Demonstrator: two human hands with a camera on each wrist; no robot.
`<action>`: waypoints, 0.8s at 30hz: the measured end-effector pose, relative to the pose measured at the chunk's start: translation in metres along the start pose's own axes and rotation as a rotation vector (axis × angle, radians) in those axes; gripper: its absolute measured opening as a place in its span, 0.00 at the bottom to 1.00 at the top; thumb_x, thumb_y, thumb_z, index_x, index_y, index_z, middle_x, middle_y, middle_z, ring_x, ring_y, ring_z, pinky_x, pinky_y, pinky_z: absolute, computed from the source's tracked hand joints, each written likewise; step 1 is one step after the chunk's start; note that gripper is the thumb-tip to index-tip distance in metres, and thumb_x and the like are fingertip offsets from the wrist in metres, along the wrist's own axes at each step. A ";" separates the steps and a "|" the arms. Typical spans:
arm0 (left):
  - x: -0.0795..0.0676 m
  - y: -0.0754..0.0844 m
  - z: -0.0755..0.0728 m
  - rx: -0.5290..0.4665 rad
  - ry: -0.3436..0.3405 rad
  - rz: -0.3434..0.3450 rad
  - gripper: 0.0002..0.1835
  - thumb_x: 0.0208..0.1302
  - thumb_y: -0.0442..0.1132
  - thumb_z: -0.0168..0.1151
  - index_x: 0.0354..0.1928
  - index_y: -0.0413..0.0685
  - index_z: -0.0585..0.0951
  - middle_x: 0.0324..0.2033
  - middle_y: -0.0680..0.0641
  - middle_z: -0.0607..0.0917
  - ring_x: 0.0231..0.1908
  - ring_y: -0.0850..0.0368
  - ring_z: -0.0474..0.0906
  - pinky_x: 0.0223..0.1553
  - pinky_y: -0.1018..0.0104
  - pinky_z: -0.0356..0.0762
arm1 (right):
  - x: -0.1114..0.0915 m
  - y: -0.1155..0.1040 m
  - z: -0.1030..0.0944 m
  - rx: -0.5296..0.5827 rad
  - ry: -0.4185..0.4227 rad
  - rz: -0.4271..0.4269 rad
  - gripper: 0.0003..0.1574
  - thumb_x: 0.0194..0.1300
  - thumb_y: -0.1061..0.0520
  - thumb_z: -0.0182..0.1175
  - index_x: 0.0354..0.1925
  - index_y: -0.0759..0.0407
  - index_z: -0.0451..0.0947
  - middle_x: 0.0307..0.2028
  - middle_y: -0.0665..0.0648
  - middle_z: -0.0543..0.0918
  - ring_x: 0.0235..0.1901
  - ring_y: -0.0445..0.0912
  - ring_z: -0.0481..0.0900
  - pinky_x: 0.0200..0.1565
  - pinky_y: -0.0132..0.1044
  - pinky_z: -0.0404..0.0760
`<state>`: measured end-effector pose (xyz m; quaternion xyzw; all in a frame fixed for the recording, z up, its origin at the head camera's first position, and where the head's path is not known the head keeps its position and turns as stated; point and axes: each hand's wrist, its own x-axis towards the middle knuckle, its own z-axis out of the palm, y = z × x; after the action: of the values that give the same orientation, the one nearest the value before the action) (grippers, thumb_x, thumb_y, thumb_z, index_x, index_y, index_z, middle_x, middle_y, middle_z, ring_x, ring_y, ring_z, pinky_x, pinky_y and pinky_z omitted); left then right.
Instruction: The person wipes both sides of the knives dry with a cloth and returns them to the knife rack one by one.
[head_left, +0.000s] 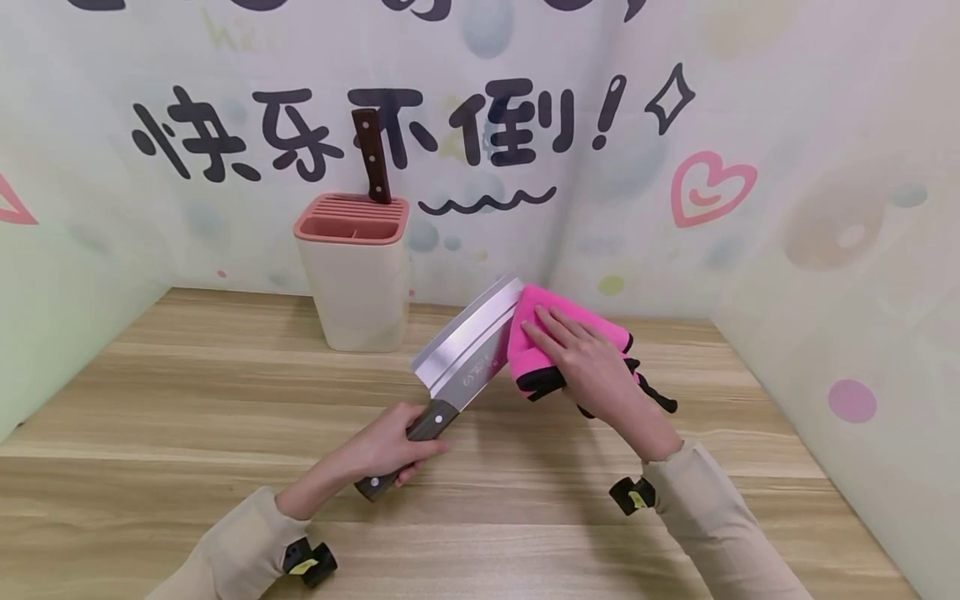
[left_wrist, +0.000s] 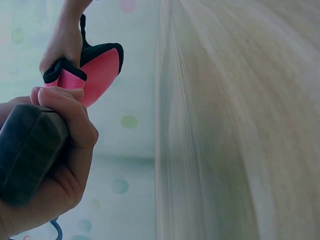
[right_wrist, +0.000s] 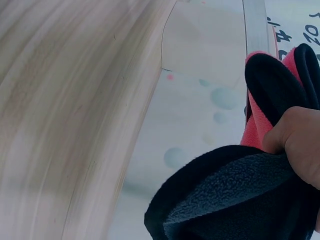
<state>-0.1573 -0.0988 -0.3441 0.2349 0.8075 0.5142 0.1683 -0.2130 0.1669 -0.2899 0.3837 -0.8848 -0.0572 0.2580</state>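
A cleaver (head_left: pixel 467 348) is held up at a slant over the table, its broad steel blade pointing to the upper right. My left hand (head_left: pixel 388 442) grips its dark riveted handle (left_wrist: pixel 32 155), fingers wrapped round it in the left wrist view. At the blade's far end, a pink cloth (head_left: pixel 536 333) with black edging is folded over the steel. My right hand (head_left: pixel 596 367) holds this cloth, its fingers lying on the pink side and its thumb (right_wrist: pixel 277 135) on the other face. The cloth's dark fleecy inside (right_wrist: pixel 230 192) shows in the right wrist view, and it hides the blade's tip.
A white knife holder (head_left: pixel 356 300) with a pink slotted top stands at the back, left of the cleaver. One brown-handled knife (head_left: pixel 371 158) sticks up from it. Behind the wooden table (head_left: pixel 187 400) hangs a printed backdrop (head_left: pixel 487 250), with side panels left and right.
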 end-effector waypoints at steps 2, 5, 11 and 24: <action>0.000 0.000 0.000 -0.002 -0.003 0.000 0.12 0.57 0.38 0.59 0.27 0.39 0.68 0.07 0.52 0.68 0.06 0.63 0.65 0.08 0.66 0.69 | 0.000 0.001 0.001 0.004 -0.004 0.010 0.42 0.44 0.58 0.70 0.58 0.62 0.67 0.57 0.65 0.69 0.58 0.55 0.65 0.56 0.46 0.67; -0.001 -0.001 -0.001 -0.003 -0.006 -0.001 0.12 0.57 0.38 0.59 0.27 0.39 0.68 0.07 0.52 0.68 0.06 0.62 0.65 0.08 0.66 0.68 | -0.001 0.001 0.001 0.004 -0.008 0.018 0.42 0.43 0.58 0.70 0.58 0.61 0.67 0.57 0.64 0.69 0.58 0.55 0.65 0.56 0.46 0.68; -0.001 -0.001 0.000 0.003 -0.013 0.002 0.12 0.57 0.38 0.59 0.26 0.39 0.68 0.06 0.52 0.68 0.06 0.62 0.65 0.08 0.67 0.67 | 0.000 -0.002 -0.002 -0.035 -0.022 0.024 0.39 0.46 0.55 0.69 0.57 0.59 0.69 0.56 0.64 0.70 0.57 0.55 0.67 0.53 0.47 0.70; -0.001 0.000 -0.001 0.013 -0.011 -0.014 0.11 0.57 0.37 0.58 0.27 0.39 0.67 0.07 0.52 0.68 0.06 0.63 0.65 0.08 0.67 0.68 | 0.007 -0.011 -0.008 -0.143 -0.017 -0.018 0.30 0.51 0.62 0.64 0.55 0.57 0.72 0.55 0.62 0.72 0.56 0.54 0.69 0.50 0.47 0.72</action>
<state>-0.1573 -0.0999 -0.3439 0.2330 0.8117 0.5064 0.1746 -0.2058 0.1553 -0.2832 0.3715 -0.8772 -0.1258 0.2769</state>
